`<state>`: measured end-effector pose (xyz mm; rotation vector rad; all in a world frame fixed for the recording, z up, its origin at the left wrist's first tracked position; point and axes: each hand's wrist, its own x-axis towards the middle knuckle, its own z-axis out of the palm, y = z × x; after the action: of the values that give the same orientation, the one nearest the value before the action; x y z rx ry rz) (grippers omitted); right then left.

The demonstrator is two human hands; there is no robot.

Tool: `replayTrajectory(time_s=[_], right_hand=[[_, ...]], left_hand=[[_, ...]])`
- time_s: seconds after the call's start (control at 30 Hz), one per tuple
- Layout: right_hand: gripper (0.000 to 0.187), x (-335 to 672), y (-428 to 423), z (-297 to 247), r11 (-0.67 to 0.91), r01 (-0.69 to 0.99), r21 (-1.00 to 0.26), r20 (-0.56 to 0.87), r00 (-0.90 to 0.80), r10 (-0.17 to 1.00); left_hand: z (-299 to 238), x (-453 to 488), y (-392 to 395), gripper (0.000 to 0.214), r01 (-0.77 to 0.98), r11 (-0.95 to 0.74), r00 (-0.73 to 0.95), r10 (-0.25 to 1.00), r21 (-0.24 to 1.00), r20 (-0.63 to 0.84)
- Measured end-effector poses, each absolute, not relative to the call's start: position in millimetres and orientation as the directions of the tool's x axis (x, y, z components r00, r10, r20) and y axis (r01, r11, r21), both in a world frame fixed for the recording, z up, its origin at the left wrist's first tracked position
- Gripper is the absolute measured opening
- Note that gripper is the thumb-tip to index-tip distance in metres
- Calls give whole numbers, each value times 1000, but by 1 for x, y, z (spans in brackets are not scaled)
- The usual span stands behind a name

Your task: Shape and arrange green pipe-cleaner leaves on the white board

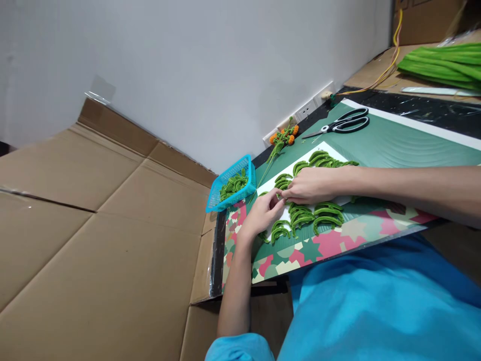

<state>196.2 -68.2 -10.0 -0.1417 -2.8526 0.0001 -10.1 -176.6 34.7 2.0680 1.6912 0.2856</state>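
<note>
My left hand (261,213) and my right hand (310,184) meet over a white sheet (323,149) on the table, fingertips pinched together on a small green curved piece (280,199). Several green curved pieces (326,213) lie in groups on the sheet around both hands. A blue plastic basket (225,193) with more green pieces stands just left of my left hand at the table's corner.
Black-handled scissors (343,123) lie on the green mat (394,143) further back. An orange artificial flower stem (281,140) lies near the wall. Green leaf strips (443,65) rest at the far right. Flattened cardboard (93,225) fills the left. Wall sockets (306,109) sit behind.
</note>
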Motion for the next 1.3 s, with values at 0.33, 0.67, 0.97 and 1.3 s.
replayTrajectory(time_s=[0.33, 0.67, 0.97, 1.3], right_hand=[[30, 197, -69, -7, 994, 93, -58, 280, -954, 106], [32, 197, -70, -6, 994, 102, -42, 278, -954, 110], [32, 200, -73, 1, 992, 124, -25, 225, -966, 126], [33, 200, -73, 4, 994, 106, -19, 244, -964, 107]], left_hand=[[35, -9, -177, 18, 869, -134, 219, 968, 477, -126], [38, -7, -177, 21, 862, -116, 210, 968, 493, -140], [38, -7, -175, 24, 857, -126, 221, 966, 500, -135], [39, -8, -174, 26, 863, -122, 220, 965, 491, -146]])
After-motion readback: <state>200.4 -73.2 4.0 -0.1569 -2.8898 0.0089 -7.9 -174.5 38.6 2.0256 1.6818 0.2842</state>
